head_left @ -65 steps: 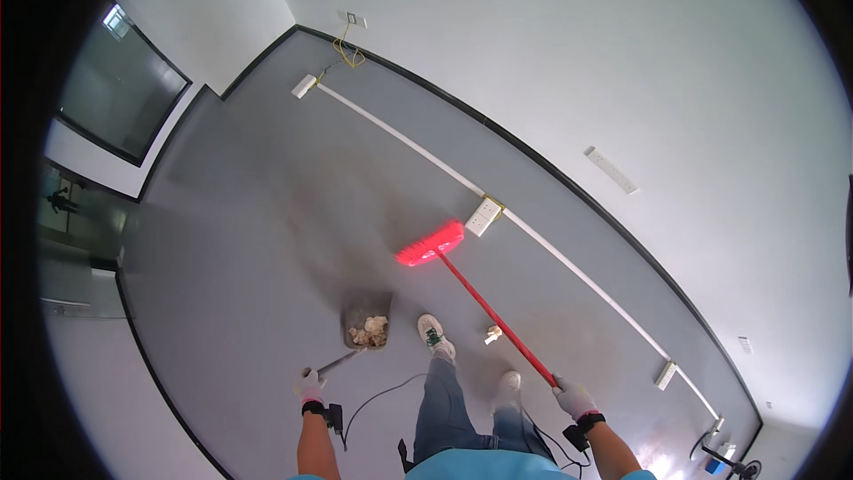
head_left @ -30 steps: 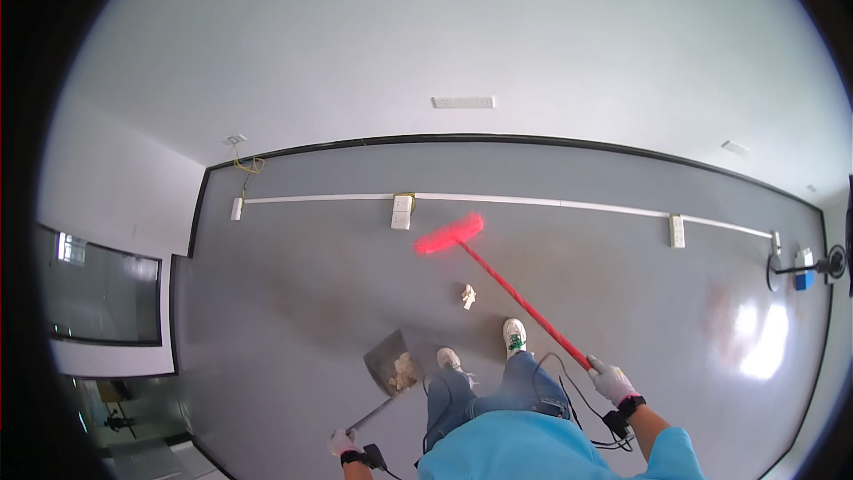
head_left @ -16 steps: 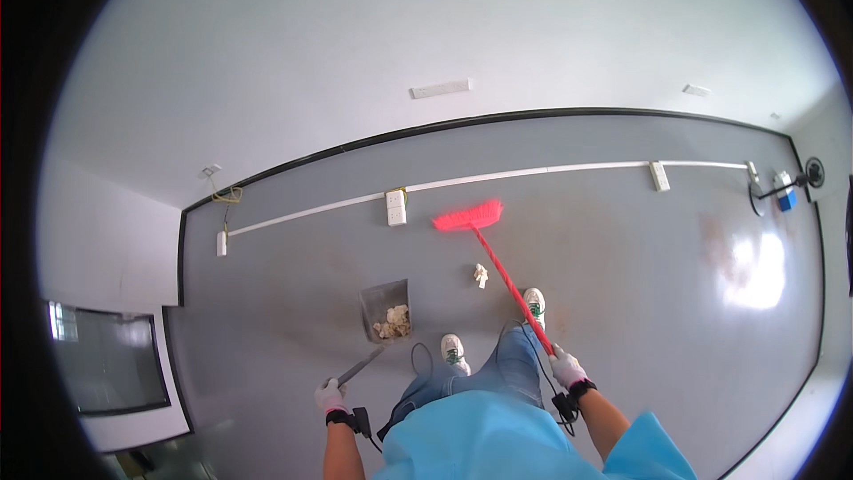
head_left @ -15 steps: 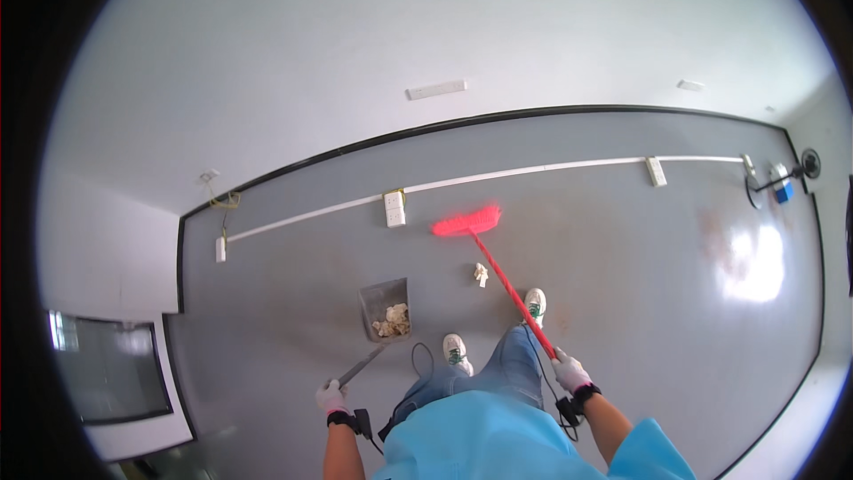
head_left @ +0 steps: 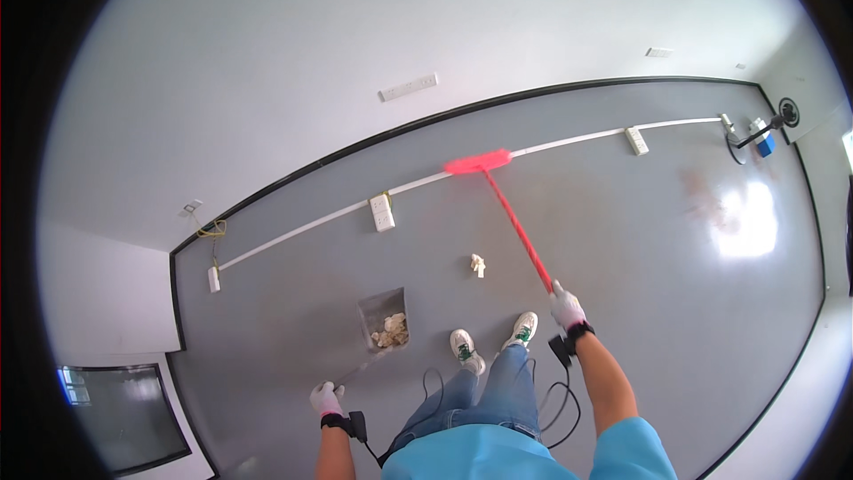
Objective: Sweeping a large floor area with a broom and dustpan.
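My right hand (head_left: 567, 308), in a white glove, grips the upper end of a red-handled broom (head_left: 517, 224). The broom's pink-red bristle head is blurred and lies over the white cable strip on the floor. In my gloved left hand (head_left: 327, 398) is the handle of a grey dustpan (head_left: 364, 320), whose pan rests on the floor at my left front. Crumpled pale paper scraps (head_left: 391, 331) lie inside the pan. One more crumpled paper piece (head_left: 478, 265) sits on the floor between the broom head and my shoes, right of the dustpan.
A white cable strip (head_left: 333, 215) crosses the grey floor near the wall, with a power socket block (head_left: 382, 212) and another socket (head_left: 637, 141) along it. At far right stands a black stand (head_left: 755, 133) beside a blue-and-white box (head_left: 763, 144). A dark glass panel (head_left: 124, 418) is at left.
The broom has moved forward, away from me, up to the cable strip, with my right arm reaching out. My view has turned slightly. The dustpan stays on the floor in my left hand.
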The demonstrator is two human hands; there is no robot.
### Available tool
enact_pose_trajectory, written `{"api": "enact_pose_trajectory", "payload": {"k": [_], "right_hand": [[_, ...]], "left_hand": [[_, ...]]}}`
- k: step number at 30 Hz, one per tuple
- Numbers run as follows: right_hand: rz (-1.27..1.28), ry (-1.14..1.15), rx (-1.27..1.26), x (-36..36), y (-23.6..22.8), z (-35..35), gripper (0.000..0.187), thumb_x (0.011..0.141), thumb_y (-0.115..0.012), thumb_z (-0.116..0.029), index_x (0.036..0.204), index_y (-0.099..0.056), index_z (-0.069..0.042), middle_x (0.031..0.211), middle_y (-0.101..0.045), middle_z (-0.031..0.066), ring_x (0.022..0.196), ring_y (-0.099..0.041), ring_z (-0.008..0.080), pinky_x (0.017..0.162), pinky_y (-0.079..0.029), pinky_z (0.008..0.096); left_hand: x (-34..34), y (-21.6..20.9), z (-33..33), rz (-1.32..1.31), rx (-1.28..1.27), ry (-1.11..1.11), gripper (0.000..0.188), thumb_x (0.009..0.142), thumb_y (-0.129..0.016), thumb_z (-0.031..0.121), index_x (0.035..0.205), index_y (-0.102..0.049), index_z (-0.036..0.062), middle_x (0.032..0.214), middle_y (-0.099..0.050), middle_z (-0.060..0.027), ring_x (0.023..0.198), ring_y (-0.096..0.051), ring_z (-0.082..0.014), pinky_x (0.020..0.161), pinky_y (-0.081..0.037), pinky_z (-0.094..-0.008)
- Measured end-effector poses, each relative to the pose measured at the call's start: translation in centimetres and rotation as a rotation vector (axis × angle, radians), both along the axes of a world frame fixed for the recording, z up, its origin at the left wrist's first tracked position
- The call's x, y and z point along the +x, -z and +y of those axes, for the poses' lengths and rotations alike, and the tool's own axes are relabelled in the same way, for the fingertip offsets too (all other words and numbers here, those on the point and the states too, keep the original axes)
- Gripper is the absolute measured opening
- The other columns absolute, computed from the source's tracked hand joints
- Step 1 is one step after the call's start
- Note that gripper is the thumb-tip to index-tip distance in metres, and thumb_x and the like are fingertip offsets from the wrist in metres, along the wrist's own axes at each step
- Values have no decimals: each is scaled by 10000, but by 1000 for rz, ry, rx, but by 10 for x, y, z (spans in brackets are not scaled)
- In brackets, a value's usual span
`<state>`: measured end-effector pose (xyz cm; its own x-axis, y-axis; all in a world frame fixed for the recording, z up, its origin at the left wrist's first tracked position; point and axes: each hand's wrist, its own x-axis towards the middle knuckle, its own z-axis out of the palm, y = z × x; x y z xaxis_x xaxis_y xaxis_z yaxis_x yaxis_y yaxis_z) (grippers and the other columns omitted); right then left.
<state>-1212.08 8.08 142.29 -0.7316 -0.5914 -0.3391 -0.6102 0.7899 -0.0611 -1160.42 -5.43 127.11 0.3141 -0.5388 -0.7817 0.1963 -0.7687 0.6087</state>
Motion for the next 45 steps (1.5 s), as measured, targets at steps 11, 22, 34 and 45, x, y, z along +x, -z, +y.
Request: {"api": "enact_pose_trajectory", "payload": {"k": [11,22,34,45], "right_hand": [[-299,310,222,-52,-68,162,447,777,-378,-276,1199,-330,-138,925,-527,211,866,-507,341,735,-401,401],[-245,28,81,-160,-116,126,410,778,-393,-241,1178,-361,-156,770,-535,235,730,-537,339,644,-416,404],[-292,-131,152,-215,-93,140,381,772,-348,-192,1149,-367,-140,823,-538,233,789,-517,373,680,-399,451],[-207,269,193,-191,-233,290,370,766,-450,-213,1136,-436,-208,732,-568,162,650,-570,239,623,-441,324]], "left_hand": [[-140,-34,59,-64,92,41,151,676,-486,-33,825,-481,-53,788,-494,-136,550,-542,-224,463,-521,-290],[-268,-69,76,-120,136,126,182,673,-475,-62,853,-499,-83,821,-505,-149,616,-550,-229,511,-536,-277],[-295,-104,122,-44,69,140,191,652,-470,-43,835,-488,-95,800,-497,-155,594,-557,-242,527,-521,-293],[-356,-115,116,-29,40,252,219,646,-448,-51,850,-530,-52,818,-505,-114,640,-534,-187,532,-531,-300]]}}
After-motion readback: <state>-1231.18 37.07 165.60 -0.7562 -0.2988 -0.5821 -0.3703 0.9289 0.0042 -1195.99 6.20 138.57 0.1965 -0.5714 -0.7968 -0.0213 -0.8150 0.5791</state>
